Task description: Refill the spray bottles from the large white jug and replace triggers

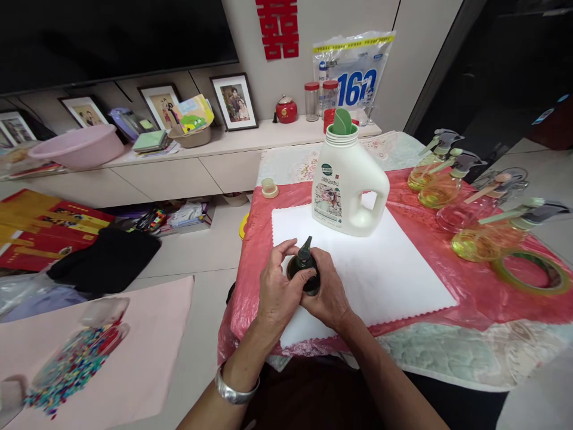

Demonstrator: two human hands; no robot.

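Observation:
Both my hands meet over the near left part of a white cloth (380, 269) on the table. Between them is a small dark bottle with a dark spray head (305, 263). My left hand (277, 286) wraps its fingers round the bottle's left side, thumb near the spray head. My right hand (329, 292) grips the bottle from the right and below. A big white detergent jug (347, 179) with a green funnel in its open neck stands at the cloth's far edge, beyond my hands.
A red plastic sheet (447, 239) covers the table. Several clear spray bottles with yellow liquid (483, 236) lie at the right, with a green tape roll (532, 272). A small cap (270, 189) sits at the far left corner. Bead containers (76, 352) lie at lower left.

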